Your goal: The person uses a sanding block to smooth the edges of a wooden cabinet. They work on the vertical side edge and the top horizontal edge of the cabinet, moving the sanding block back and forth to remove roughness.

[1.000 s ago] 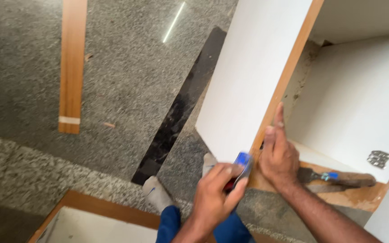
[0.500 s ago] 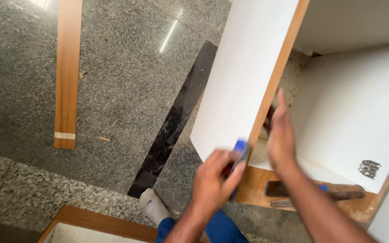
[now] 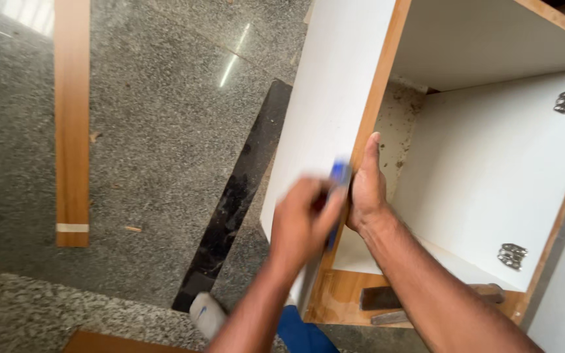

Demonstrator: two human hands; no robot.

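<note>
Here I see my left hand (image 3: 305, 219) closed around a blue tool (image 3: 339, 180). Just beside it, my right hand (image 3: 366, 189) lies open and flat against the cabinet's wooden edge (image 3: 377, 98), holding nothing.

The left hand (image 3: 302, 219) grips a blue tool (image 3: 339, 175) against the wooden edge of a white cabinet (image 3: 492, 170). The right hand (image 3: 367, 189) presses that edge. A hammer (image 3: 387, 299) lies near, a wooden strip (image 3: 72, 117) far left.

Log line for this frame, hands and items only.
left hand: grips blue tool | right hand: on cabinet edge | hammer lies inside
</note>
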